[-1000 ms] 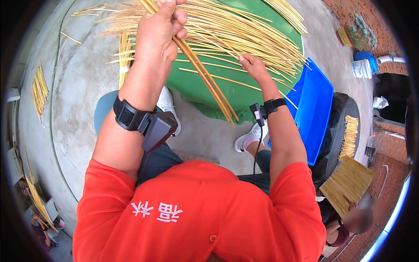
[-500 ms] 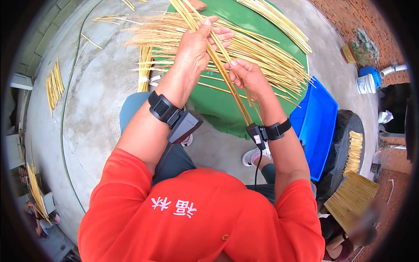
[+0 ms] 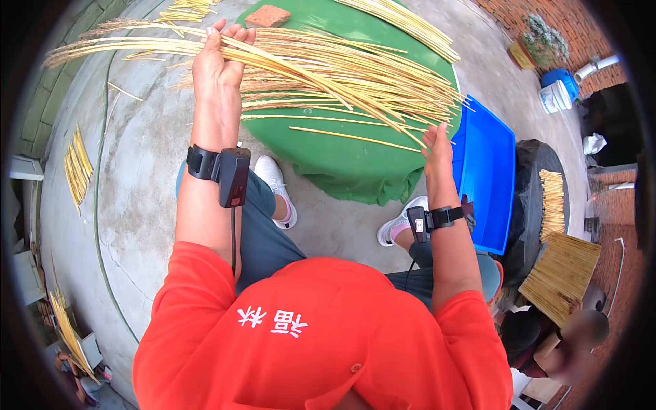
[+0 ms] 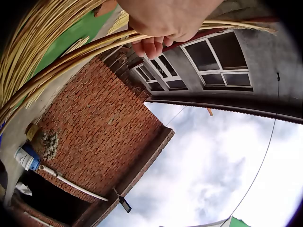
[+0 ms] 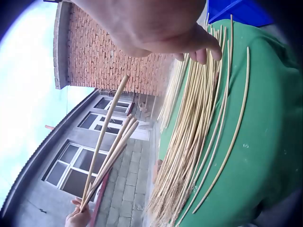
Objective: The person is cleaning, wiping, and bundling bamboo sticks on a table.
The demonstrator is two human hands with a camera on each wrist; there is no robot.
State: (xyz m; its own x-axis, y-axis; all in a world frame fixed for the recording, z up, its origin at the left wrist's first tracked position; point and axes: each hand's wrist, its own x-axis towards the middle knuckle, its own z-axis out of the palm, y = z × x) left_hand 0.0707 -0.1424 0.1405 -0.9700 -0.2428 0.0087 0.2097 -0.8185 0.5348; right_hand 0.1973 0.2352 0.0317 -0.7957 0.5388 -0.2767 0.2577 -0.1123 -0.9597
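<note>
In the head view my left hand (image 3: 217,72) grips a few long yellow stalks (image 3: 294,63), their feathery tops out past it at far left and their cut ends slanting down to the right. The left wrist view shows its fingers (image 4: 152,46) curled round these stalks. My right hand (image 3: 438,152) is near the table's right edge, fingers loosely extended, holding nothing. In the right wrist view the cut ends of the carried stalks (image 5: 110,156) stand apart from it. Under both hands, a thick pile of similar stalks (image 3: 383,72) lies on the green cloth (image 3: 328,154).
A brick (image 3: 268,16) and another row of stalks (image 3: 403,24) lie on the cloth. Right of the table stands a blue tub (image 3: 488,184). Small stalk bundles (image 3: 78,167) are on the concrete floor at left. Another person (image 3: 547,342) sits lower right by a stalk mat (image 3: 564,273).
The left hand has swung left with its stalks, which now lie more level. My right hand, closed at the stalks half a second ago, has moved right and let go.
</note>
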